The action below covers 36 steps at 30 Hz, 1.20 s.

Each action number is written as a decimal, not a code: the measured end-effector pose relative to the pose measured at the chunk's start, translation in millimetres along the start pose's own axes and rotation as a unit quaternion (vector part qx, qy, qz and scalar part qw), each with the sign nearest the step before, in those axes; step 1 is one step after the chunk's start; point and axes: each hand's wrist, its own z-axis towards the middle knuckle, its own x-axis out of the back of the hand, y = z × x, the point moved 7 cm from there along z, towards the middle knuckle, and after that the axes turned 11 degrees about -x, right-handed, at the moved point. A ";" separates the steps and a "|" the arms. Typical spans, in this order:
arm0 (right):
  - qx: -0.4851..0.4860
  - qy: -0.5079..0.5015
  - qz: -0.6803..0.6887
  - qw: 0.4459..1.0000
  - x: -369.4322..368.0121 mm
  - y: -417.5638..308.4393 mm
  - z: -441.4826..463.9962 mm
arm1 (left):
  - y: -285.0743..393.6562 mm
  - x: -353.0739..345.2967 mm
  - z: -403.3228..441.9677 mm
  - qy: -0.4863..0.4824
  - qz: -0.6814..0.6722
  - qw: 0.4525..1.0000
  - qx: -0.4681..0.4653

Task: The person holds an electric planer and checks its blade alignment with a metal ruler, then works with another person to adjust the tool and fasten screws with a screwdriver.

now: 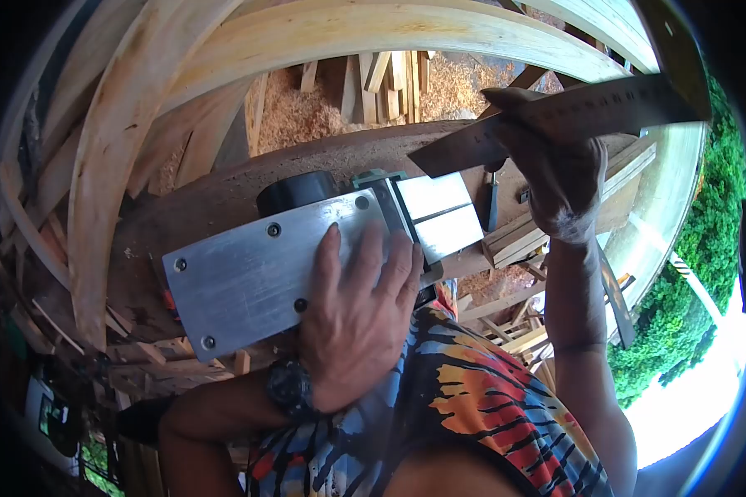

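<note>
under the left hand (358, 323), a metal-plated tool (244, 277) slants lengthwise up-right.

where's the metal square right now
In the head view, the metal square is at the upper right, held in the right hand, up and right of the silver plate.

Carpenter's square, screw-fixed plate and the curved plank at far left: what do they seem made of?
Carpenter's square: probably steel, dull and brownish; thin blade with graduations.
Screw-fixed plate: bare metal, perhaps aluminium; silvery sheen, fine scratches.
Curved plank: wood, seemingly unpainted; pale tan, with a dark knot and grain showing.
</note>
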 end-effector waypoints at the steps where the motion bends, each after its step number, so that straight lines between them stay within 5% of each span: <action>1: 0.021 -0.031 -0.071 0.997 -6.5 -8.8 1.4 | 6.5 -0.9 -12.8 0.003 -0.001 1.000 -0.001; 4: -0.021 -0.112 -0.102 0.988 -20.4 -2.7 22.2 | 8.2 2.6 -10.9 0.027 -0.017 0.999 -0.009; 11: 0.190 -0.219 -0.097 0.952 -68.8 -30.0 52.9 | 12.6 2.0 -12.2 0.031 0.010 0.998 -0.050; 12: 0.102 -0.262 -0.047 0.959 -75.9 -24.9 58.9 | 12.3 2.5 -11.1 0.032 0.010 0.998 -0.052; 21: 0.195 -0.277 -0.024 0.941 -101.3 -42.5 67.3 | 11.9 4.7 -10.7 0.052 0.022 0.997 -0.060; 26: 0.037 -0.420 0.003 0.907 -129.5 -32.1 69.5 | 13.9 1.6 -16.7 0.092 -0.003 0.994 -0.064; 36: 0.045 -0.470 0.037 0.881 -152.5 -38.5 68.0 | 16.2 -1.2 -19.5 0.100 0.014 0.993 -0.063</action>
